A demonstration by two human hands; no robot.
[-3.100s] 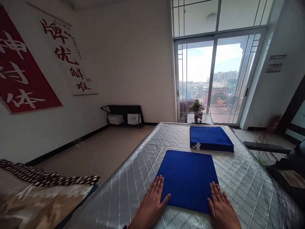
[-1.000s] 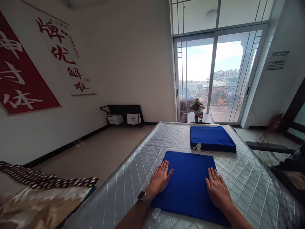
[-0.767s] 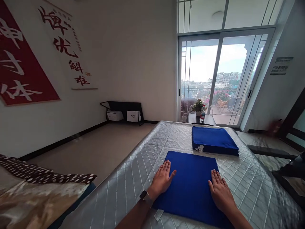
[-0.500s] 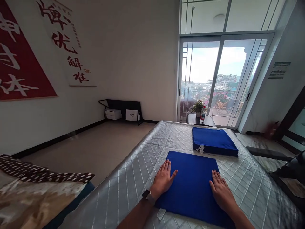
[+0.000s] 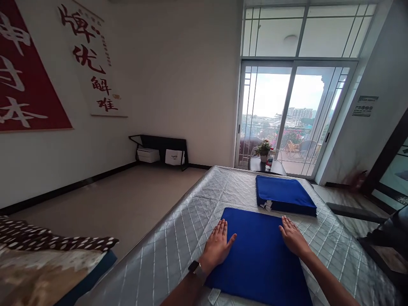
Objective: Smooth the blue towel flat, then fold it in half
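Note:
A flat blue fabric piece (image 5: 255,255), roughly square, lies on the silver quilted cover (image 5: 172,242) in front of me. A white tag (image 5: 214,296) sticks out at its near left corner. My left hand (image 5: 218,246), with a watch on the wrist, rests flat along the left edge, fingers straight and thumb spread over the cloth. On the opposite side my right hand (image 5: 293,237) lies flat at the far right corner, fingers stretched out. Behind the piece sits a neat stack of blue fabric pieces (image 5: 283,191) with white tags at its front left corner.
A small dark table (image 5: 255,165) with a potted plant (image 5: 263,148) and a bottle (image 5: 269,159) stands by the sliding glass door. A black rack (image 5: 162,144) leans at the wall. Patterned fabric (image 5: 47,259) is at the lower left, a dark object (image 5: 389,238) at the right.
My right hand has slid up the right edge toward the far corner. My left hand stays at the left edge. The whole view has shifted slightly.

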